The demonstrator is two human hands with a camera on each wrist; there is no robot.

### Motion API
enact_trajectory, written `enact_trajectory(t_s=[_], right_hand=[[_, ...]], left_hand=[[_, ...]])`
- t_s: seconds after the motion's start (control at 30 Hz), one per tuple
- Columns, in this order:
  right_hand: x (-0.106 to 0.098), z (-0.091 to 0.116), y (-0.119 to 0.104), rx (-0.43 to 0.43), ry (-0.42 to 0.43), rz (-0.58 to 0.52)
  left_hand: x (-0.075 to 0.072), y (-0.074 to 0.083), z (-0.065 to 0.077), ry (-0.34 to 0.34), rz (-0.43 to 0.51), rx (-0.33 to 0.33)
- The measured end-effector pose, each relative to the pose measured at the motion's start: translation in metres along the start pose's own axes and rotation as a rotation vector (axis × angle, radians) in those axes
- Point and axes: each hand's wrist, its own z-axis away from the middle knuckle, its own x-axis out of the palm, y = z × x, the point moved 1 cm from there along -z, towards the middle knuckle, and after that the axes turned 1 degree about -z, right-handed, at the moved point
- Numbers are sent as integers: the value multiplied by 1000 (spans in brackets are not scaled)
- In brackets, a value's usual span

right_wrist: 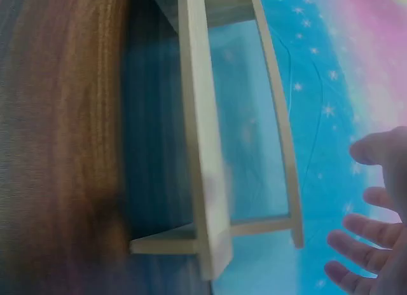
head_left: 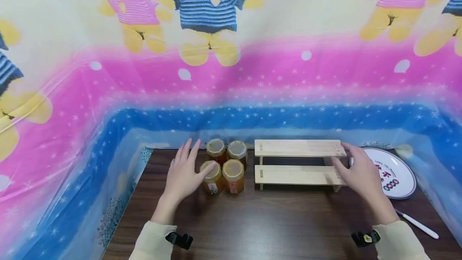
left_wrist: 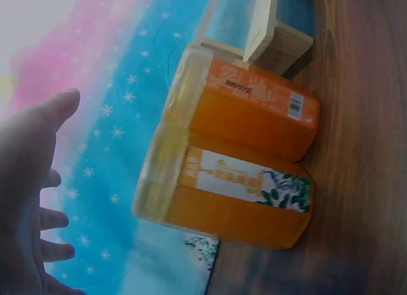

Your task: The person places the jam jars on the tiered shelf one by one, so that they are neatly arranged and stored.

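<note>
Several amber honey jars with pale lids stand grouped on the table, among them a front jar [head_left: 234, 176] and one with a white leafy label [left_wrist: 248, 180]. Spread beside and over them is my left hand [head_left: 183, 173], its thumb crossing the front-left jar's lid from the head camera; the left wrist view shows the hand apart from the jars. To their right stands a two-tier wooden rack [head_left: 297, 175]. My right hand [head_left: 362, 173] is at the rack's right end, fingers extended, holding nothing; whether it touches the wood cannot be told.
A stack of round white plates [head_left: 400, 175] with a dark rim and red print lies right of the rack. In front of it is a white-handled utensil [head_left: 420, 224], its tip partly hidden. A patterned cloth [head_left: 231, 83] hangs behind the dark wooden table [head_left: 267, 220].
</note>
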Motion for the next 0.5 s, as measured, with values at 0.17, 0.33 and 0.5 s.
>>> enact_trajectory(t_s=[0.17,0.33,0.5], right_hand=[[6,15,17,120,22,-39],[15,25,36,226,-59,-73],[24,29,51,312,-166,-130]], left_hand=[[9,-6,9,44,73,-19],[16,-10,17,83,156,-51],[26,-14,24,106,237,-60]])
